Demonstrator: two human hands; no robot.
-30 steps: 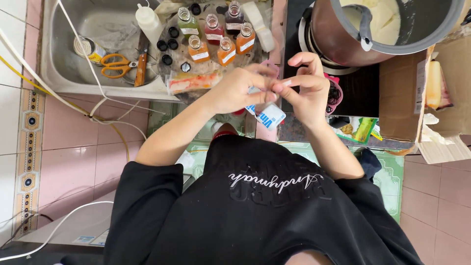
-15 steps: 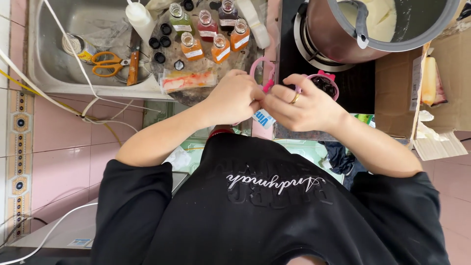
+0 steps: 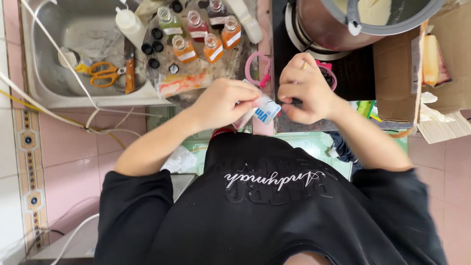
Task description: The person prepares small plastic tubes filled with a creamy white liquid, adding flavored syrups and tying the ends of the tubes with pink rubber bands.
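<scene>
A: How do the hands sit?

B: Both are raised in front of the chest, forearms angled inward. The left hand [image 3: 223, 102] is curled, fingers pinching a small white and blue packet [image 3: 263, 111]. The right hand [image 3: 304, 91] is loosely fisted just beside it, fingertips at the packet's edge; whether it truly grips the packet I cannot tell.

A: Where is that packet?

B: Between the hands, above the front edge of the dark counter [image 3: 353, 81].

A: Any room around them?

B: Little ahead. Small bottles [image 3: 203, 29] of coloured liquid stand near the left hand, a big metal pot [image 3: 338, 22] near the right. The steel sink [image 3: 64, 88] with orange scissors [image 3: 104, 73] lies further left, a cardboard box [image 3: 400, 73] at right.
</scene>
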